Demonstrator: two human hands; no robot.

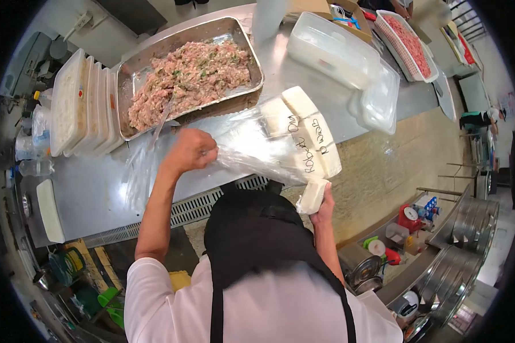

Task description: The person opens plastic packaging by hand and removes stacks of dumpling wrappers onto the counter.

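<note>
The clear plastic bag [252, 150] of pale blocks [315, 130] lay at the steel table's [91, 186] near edge, its lower corner reaching past that edge over the floor. The left hand [195, 151] was closed in a fist on the bag's gathered plastic; the right hand [324, 207] gripped one pale block [313, 196] beyond the edge. Bare steel showed between the bag and two clear plastic boxes [333, 50], and left of the left arm, towards one white board [50, 211]. Behind the left hand stood one metal tray [247, 91] of minced meat [194, 77]. The bagged blocks could not be counted surely. Black handwriting [309, 161] there read "Robert"; the rest was unclear.
</note>
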